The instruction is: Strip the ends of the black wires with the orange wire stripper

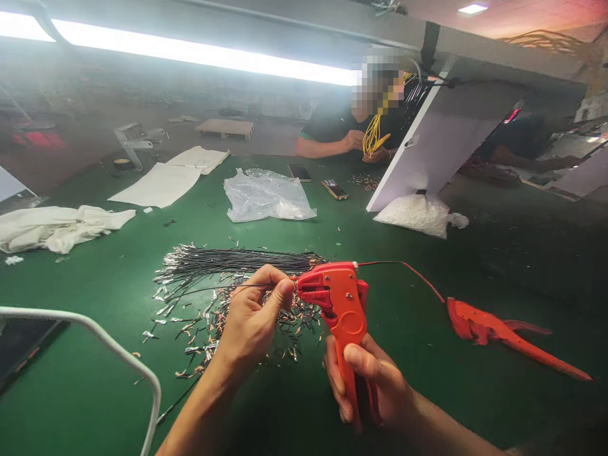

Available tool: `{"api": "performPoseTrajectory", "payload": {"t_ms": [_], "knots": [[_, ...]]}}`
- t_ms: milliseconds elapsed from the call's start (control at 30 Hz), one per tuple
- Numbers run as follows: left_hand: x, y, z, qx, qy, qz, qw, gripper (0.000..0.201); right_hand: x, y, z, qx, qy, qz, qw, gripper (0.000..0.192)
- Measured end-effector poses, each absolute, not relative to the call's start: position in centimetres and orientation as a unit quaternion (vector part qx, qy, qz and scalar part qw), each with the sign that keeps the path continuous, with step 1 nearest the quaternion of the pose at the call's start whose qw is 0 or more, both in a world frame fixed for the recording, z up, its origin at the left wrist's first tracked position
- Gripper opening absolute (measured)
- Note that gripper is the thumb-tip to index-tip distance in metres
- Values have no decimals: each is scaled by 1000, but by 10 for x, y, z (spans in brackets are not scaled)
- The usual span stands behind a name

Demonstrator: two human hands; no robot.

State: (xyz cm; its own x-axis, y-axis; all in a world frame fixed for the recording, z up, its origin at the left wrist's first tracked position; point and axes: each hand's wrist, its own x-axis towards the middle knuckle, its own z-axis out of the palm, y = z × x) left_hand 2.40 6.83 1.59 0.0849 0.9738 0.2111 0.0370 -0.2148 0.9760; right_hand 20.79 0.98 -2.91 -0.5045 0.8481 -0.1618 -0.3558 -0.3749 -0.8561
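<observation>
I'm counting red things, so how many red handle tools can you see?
2. One red tool is in the right hand; the other tool lies on the green table, over to the right. More could be hidden.

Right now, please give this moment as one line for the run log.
left hand: pinches wire | right hand: holds stripper | bundle: beyond left hand | second stripper: on table

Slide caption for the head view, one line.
Left hand holds a black wire up to a red wire stripper in the right hand, over a green table.
</observation>
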Motion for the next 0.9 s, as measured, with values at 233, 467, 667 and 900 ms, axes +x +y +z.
{"api": "performPoseTrajectory", "payload": {"t_ms": [233,467,667,900], "knots": [[23,70,12,548,436,518,492,34,210,6,-37,-341,-401,762,378,56],[22,72,11,520,417,520,535,36,204,4,-34,-337,-373,770,392,53],[25,71,12,491,412,525,559,36,196,7,-26,-249,-286,835,399,54],[25,69,21,483,429,559,520,32,204,13,-22,-260,-345,828,357,46]]}}
